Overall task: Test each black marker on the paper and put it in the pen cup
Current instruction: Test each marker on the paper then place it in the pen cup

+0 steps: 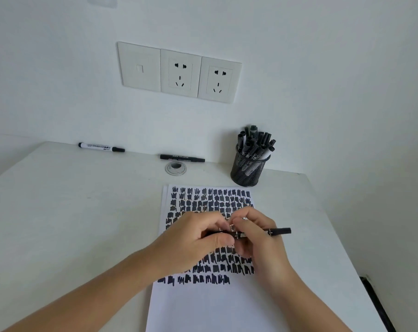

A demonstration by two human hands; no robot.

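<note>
On the white wall [323, 68], side by side: a plate [139, 67] with a small square port, a middle socket [180, 73], a right socket [219, 79]. Set in the white desk [71, 212] near its back edge, a round cable hole [176, 168].

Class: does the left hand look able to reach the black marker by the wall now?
Probably not yet: the left hand is gripping another marker with the right hand. The way to the black marker looks open.

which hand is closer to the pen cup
Right. The right hand lies in front of the pen cup; the left hand is farther left; both grip one marker.
</note>
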